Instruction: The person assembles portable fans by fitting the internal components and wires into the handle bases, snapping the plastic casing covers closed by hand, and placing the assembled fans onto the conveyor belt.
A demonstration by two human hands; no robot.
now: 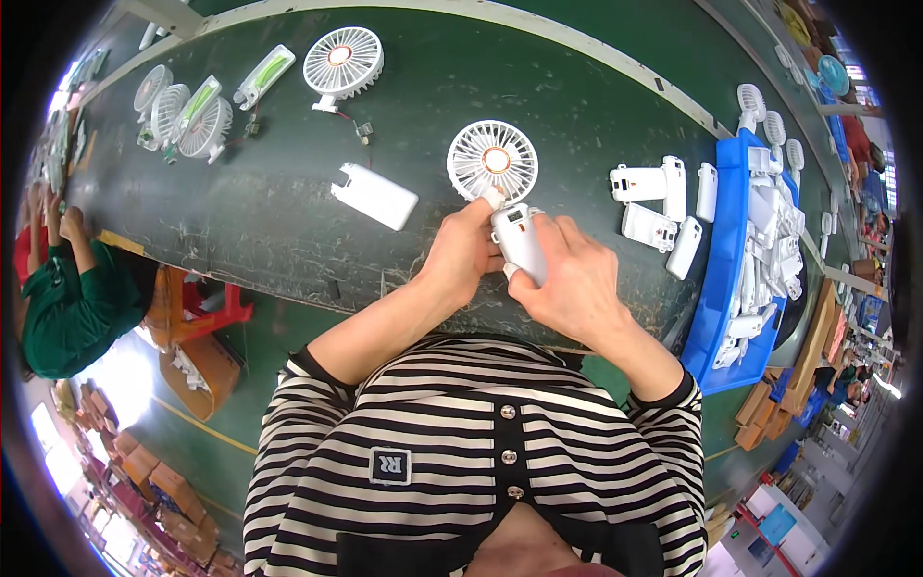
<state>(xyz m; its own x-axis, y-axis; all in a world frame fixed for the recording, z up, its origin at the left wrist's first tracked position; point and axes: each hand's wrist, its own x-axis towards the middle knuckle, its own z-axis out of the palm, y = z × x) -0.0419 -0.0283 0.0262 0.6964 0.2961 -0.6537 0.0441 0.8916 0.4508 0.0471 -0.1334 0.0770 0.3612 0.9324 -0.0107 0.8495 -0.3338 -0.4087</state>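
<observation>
I can't see all of the white handle (519, 245) behind the right hand (582, 279); the neck (519, 543) is cut off at six o'clock, distant workers (846, 387) past three blurred

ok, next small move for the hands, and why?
I'd probably ease the left hand aside and check the join: its thumb covers where the fan head and white handle come together, so the fit can't be seen. The right hand grips the handle, which should steady it.

A yellow line (205, 425) crosses the green floor (286, 332).
</observation>
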